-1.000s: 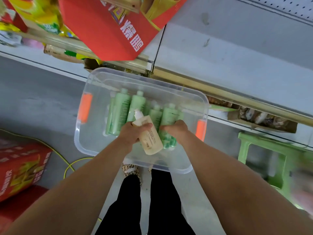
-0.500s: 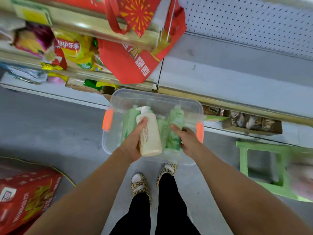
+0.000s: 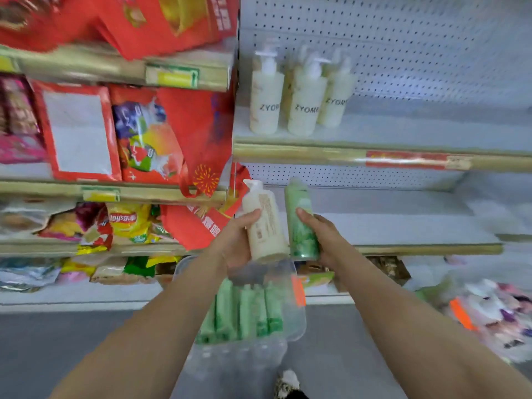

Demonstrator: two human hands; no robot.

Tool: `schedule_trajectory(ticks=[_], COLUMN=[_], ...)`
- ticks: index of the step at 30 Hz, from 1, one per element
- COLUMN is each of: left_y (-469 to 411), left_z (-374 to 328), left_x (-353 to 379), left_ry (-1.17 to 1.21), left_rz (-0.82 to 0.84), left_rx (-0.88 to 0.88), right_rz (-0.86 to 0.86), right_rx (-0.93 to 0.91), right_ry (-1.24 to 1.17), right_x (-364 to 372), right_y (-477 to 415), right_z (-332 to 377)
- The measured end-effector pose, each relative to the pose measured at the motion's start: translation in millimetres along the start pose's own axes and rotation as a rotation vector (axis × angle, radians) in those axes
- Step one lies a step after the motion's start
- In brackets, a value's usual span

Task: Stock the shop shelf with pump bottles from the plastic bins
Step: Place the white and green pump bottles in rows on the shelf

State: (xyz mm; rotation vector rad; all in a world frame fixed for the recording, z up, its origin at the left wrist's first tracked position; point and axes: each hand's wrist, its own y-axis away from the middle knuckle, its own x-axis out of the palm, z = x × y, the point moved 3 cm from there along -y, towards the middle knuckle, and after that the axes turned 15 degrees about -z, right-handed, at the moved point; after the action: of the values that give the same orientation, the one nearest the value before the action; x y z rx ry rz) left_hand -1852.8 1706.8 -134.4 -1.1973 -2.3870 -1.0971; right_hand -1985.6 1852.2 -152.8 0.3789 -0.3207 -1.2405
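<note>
Now we carry bottles shelfward: left hand (image 3: 234, 243) grips the cream bottle (image 3: 266, 226), right hand (image 3: 322, 237) the green bottle (image 3: 302, 223); next, stand them on the shelf (image 3: 403, 133) at upper right.

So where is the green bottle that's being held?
Head view, just right of centre: the green bottle is gripped in the right hand, beside the cream bottle in the left hand, above the bin.

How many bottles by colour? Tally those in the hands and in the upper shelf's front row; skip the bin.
Cream pump bottles: 4, namely 3 on the upper shelf and the cream bottle in the left hand.
Green bottle: 1, in the right hand.
Total: 5.
</note>
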Motion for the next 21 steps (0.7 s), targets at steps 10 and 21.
schedule_trajectory(ticks=[10,21], left_y=[11,-24], left_z=[-54,-66], left_x=[88,188], left_ry=[-0.169,0.066], left_rz=[-0.015,0.195], left_rx=[0.243,0.310], right_rz=[0.084,0.247], right_rx=[-0.227,-0.299], right_ry=[-0.101,-0.098], right_x=[-33,-83], right_y=[17,-46], right_z=[130,218])
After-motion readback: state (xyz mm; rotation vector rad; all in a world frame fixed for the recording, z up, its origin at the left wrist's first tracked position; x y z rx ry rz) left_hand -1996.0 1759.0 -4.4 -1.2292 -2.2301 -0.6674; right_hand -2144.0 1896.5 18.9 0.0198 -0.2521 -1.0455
